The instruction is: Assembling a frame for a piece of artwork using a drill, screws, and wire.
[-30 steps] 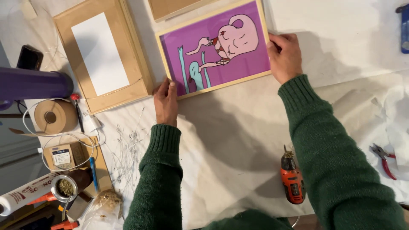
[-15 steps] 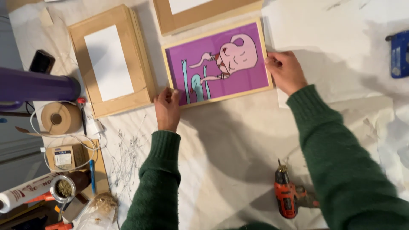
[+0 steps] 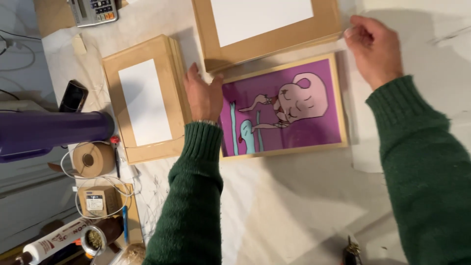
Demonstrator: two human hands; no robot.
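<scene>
A framed picture (image 3: 294,132), purple with a pink figure and a pale wooden frame, lies flat on the white-covered table. My left hand (image 3: 203,95) rests flat over its left edge, fingers stretched out, between the picture and a stack of wooden frames (image 3: 147,147) to the left. My right hand (image 3: 373,46) hovers just past the picture's upper right corner, off the frame. Its fingers are curled together, with nothing visible in them. It is next to the right corner of another wooden frame stack (image 3: 267,41) at the top. Both arms wear green knitted sleeves.
Along the left edge lie a purple tube (image 3: 54,132), a roll of brown tape (image 3: 93,159), a black phone (image 3: 73,95), a small box (image 3: 98,201), a glue cartridge (image 3: 54,240) and cables. A calculator (image 3: 93,11) sits at the top left. A drill tip (image 3: 352,252) shows at the bottom.
The picture now lies closer to the upper frame stack. My right hand has let go of its right edge and moved up past the corner. My left hand lies flat on the left edge.
</scene>
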